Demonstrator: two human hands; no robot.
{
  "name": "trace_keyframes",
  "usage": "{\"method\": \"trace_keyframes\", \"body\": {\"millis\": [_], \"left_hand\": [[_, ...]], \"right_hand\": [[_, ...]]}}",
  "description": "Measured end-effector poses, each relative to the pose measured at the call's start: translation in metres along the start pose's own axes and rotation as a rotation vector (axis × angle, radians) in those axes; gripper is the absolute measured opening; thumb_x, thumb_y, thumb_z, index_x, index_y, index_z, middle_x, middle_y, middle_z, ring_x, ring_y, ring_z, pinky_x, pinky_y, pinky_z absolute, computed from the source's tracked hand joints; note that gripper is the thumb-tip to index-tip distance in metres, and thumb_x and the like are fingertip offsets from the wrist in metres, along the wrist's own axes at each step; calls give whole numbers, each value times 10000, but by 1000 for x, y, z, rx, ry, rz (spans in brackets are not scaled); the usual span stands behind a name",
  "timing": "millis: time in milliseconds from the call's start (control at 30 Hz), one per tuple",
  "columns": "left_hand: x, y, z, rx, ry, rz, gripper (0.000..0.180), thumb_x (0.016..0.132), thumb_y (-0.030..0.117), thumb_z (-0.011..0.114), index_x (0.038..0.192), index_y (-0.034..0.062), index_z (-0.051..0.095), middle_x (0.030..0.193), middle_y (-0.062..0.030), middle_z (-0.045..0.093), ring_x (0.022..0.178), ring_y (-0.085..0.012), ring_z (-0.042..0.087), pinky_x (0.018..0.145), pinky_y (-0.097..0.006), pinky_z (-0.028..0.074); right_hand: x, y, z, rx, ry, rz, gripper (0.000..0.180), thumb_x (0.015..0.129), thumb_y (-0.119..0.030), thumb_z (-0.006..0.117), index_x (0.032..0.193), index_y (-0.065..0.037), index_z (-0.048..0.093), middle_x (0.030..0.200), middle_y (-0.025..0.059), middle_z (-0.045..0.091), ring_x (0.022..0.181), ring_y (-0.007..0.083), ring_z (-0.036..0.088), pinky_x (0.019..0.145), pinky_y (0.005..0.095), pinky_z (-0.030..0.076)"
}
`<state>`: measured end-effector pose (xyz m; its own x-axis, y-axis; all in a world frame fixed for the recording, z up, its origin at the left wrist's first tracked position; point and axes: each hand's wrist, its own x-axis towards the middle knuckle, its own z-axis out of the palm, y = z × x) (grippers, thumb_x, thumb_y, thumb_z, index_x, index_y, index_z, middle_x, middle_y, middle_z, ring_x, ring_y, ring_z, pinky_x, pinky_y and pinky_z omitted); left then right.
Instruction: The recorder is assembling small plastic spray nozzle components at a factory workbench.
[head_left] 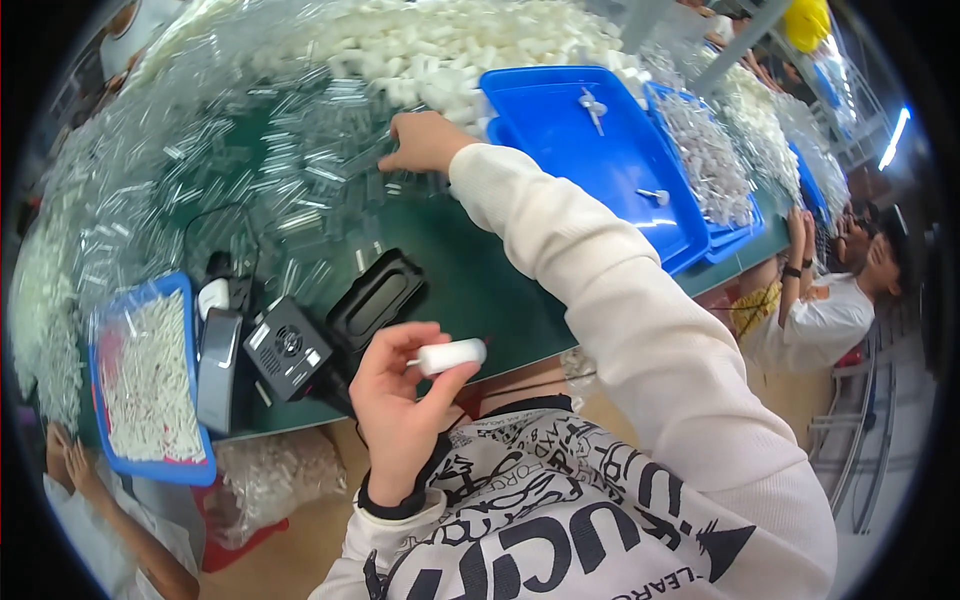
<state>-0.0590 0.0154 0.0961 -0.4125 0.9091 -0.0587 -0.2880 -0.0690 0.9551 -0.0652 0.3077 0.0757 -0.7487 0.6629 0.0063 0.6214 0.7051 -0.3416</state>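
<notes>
My left hand (400, 405) is closed around a short white plastic cylinder (452, 356) with a rounded end, pinched between thumb and fingers near the table's front edge. A thin pale stem juts from the cylinder's left end. My right arm stretches across to the far side, where my right hand (428, 142) hovers at the edge of a loose pile of clear plastic tubes (320, 150). Its thumb and forefinger are apart, and I see nothing between them. Just beyond it lies a heap of white plastic caps (450, 50).
Right of my arm, a blue tray (600, 130) holds two small white stemmed pieces; another blue tray of assembled pieces (705, 155) adjoins it. Near left are a blue-rimmed tray of white sticks (150, 380), a phone (219, 370), a black box (287, 350) and an open black case (376, 300). People sit nearby.
</notes>
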Motion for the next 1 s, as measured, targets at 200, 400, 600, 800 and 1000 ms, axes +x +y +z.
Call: {"method": "trace_keyframes", "body": {"millis": [200,400,600,800,1000], "left_hand": [[5,0,-4,-189,201,133,318,767,-115,572,1059,-39,471,1132,-184,547,1053,-219,547,896,-276,449],[13,9,12,-505,135,137,376,836,-54,500,1203,-55,417,1151,-201,528,1038,-211,534,880,-304,425],[23,19,29,-535,-68,-83,429,904,84,420,1305,-27,317,1033,-118,531,770,-131,492,693,-252,412],[7,12,32,-128,-239,-108,280,888,4,459,1155,0,374,995,-89,533,732,-89,470,647,-203,394],[6,11,50,160,-309,29,194,879,16,515,1062,-40,486,971,-106,594,915,-123,557,790,-219,432]], "right_hand": [[7,-22,28,-57,163,108,285,713,-207,629,966,-77,644,936,179,633,890,345,617,797,405,489],[-6,-25,13,53,447,275,395,677,-139,602,1070,-98,582,931,119,649,907,303,608,803,411,471],[-61,-35,-63,330,464,-17,409,656,-230,615,1004,-16,638,880,192,645,853,327,625,782,373,489],[-226,-47,-104,666,215,-216,281,796,-50,576,1076,-29,586,923,63,601,760,104,550,630,245,444],[-270,4,-64,937,236,-200,263,764,-8,624,1026,-36,619,931,75,623,746,140,591,633,258,479]]}}
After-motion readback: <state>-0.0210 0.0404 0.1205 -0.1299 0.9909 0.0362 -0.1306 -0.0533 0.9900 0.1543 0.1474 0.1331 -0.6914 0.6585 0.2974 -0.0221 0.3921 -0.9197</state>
